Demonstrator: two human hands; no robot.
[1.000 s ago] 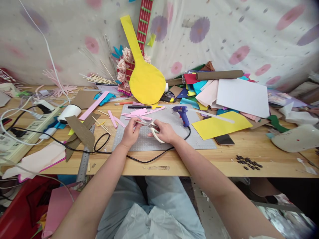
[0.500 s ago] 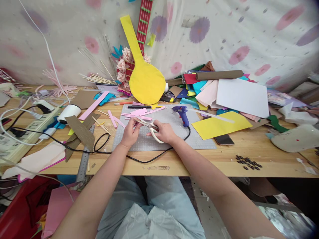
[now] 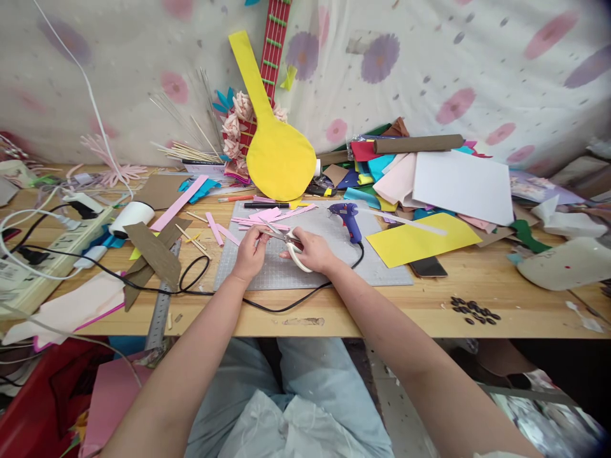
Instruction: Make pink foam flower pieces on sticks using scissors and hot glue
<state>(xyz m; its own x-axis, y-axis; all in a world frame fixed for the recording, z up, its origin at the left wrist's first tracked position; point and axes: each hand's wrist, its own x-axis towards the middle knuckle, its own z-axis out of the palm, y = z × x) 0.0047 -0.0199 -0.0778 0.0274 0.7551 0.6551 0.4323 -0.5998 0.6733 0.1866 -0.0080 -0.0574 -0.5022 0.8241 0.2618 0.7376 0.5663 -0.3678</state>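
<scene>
My right hand (image 3: 310, 250) is wrapped round the white handles of a pair of scissors (image 3: 296, 254) above the grey cutting mat (image 3: 277, 275). The blades point left, slightly apart, toward my left hand (image 3: 250, 254). That hand is pinched closed at the blade tips; whatever its fingers hold is too small or hidden to make out. Just beyond both hands lie pink strips (image 3: 267, 216) on the mat. A blue glue gun (image 3: 351, 222) rests to the right of my right hand, its black cord running across the mat's front edge.
A yellow banjo-shaped cutout (image 3: 281, 159) leans at the back beside a red fretted neck (image 3: 274, 51). Yellow sheet (image 3: 420, 238) and paper pile (image 3: 461, 184) lie right. Dark oval pieces (image 3: 475, 312) sit near the front edge. Power strip (image 3: 48, 248) and steel ruler (image 3: 160, 315) are left.
The scissor blades look spread a little wider than before. Both hands stay in nearly the same place, and the view has shifted very slightly.
</scene>
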